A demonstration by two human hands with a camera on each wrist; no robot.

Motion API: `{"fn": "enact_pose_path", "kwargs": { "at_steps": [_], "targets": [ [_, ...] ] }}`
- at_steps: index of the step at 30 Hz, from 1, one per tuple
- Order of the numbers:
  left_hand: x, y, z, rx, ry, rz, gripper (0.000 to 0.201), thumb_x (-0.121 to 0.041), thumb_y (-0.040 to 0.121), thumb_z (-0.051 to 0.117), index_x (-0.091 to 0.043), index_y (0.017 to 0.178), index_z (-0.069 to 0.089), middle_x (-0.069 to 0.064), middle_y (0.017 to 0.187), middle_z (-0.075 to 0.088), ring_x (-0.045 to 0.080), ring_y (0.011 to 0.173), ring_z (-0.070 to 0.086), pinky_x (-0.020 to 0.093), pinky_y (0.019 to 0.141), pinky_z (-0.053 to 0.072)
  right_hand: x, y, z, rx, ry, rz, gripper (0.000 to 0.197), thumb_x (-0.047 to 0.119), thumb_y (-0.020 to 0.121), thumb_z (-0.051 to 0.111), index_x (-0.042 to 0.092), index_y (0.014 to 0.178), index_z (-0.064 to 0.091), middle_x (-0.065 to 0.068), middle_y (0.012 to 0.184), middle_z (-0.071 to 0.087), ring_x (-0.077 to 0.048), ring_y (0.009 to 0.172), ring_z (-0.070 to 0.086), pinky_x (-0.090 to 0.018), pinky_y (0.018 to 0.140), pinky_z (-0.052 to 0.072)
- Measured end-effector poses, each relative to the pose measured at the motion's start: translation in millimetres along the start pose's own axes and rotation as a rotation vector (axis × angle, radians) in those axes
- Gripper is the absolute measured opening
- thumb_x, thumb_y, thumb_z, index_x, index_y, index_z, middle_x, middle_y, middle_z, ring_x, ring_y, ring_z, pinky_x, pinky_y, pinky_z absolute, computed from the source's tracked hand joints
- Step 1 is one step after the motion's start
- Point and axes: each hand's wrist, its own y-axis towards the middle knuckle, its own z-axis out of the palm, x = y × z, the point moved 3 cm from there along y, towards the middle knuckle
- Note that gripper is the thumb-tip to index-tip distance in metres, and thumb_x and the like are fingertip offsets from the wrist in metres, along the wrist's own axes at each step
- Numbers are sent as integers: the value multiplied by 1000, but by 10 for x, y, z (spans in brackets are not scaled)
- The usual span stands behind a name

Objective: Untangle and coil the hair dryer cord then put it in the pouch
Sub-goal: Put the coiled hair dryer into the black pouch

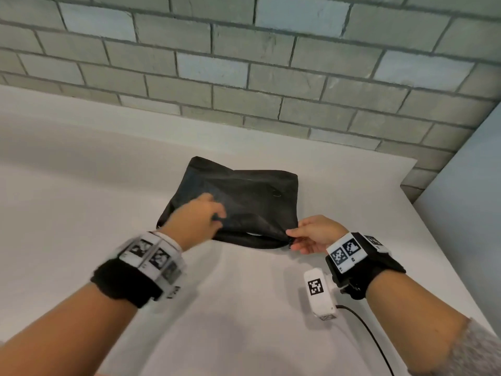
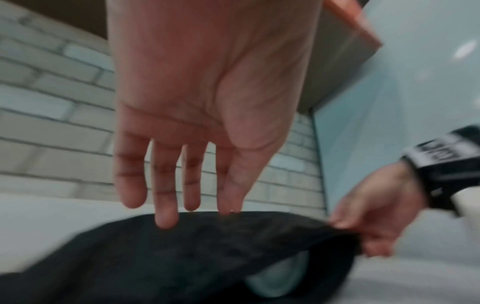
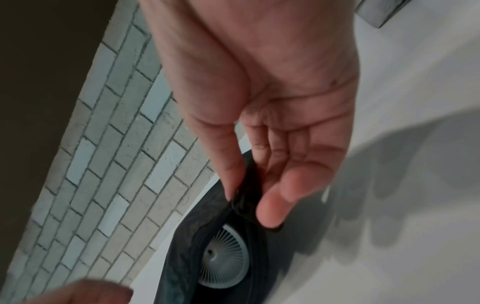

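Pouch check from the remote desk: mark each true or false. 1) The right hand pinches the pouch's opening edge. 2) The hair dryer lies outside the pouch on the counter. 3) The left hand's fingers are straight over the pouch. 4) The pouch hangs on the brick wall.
1) True: the right hand pinches the pouch at its mouth corner.
2) False: the hair dryer shows its grille inside the pouch's opening.
3) True: the left hand has straight fingers over the fabric.
4) False: the pouch lies on the white counter.
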Motion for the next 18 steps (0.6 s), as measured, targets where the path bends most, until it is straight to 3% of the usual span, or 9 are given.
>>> {"fn": "enact_pose_path", "kwargs": {
  "at_steps": [2, 6, 10, 12, 16, 18],
  "targets": [
    [-468, -34, 172, 0, -108, 85, 12, -27, 81, 62, -18, 87, 67, 3, 99, 65, 23, 92, 62, 38, 84, 51, -6, -36, 16, -15, -6, -12, 13, 15, 80, 67, 8, 76, 58, -9, 69, 63, -10, 48, 62, -21, 44, 46],
    [-961, 9, 537, 89, -149, 68, 27, -39, 78, 65, -12, 76, 64, 7, 82, 68, 25, 83, 64, 32, 69, 49, -10, -109, 45, -20, -72, -40, 23, 23, 79, 68, 14, 62, 56, -2, 63, 63, -12, 57, 51, -21, 49, 32],
    [-1065, 93, 592, 56, -148, 50, 53, -44, 77, 65, -16, 45, 33, -1, 48, 36, 36, 70, 58, 30, 53, 35, -28, -89, 63, -43, -16, -58, 28, 26, 73, 72, 13, 55, 55, -14, 72, 63, -19, 58, 48, -25, 47, 33],
    [-1085, 122, 591, 46, -128, 51, 55, -43, 78, 64, -15, 46, 30, -2, 48, 30, 36, 72, 60, 32, 54, 36, -9, -91, 82, -49, 10, -71, 29, 25, 73, 73, 12, 54, 55, -17, 73, 61, -20, 57, 48, -26, 49, 34],
    [-1087, 178, 609, 12, -107, 77, 36, -34, 84, 58, -1, 69, 56, -1, 52, 31, 36, 77, 62, 32, 58, 38, 25, -90, 113, -57, 79, -105, 33, 17, 77, 70, 9, 52, 52, -11, 59, 56, -16, 49, 46, -25, 50, 37],
    [-1067, 191, 593, 23, -106, 78, 34, -30, 84, 57, 3, 75, 61, -1, 52, 33, 35, 74, 60, 32, 60, 39, 24, -80, 104, -66, 101, -118, 31, 16, 78, 69, 8, 53, 52, -11, 58, 55, -16, 48, 45, -25, 51, 38]
  ]
}}
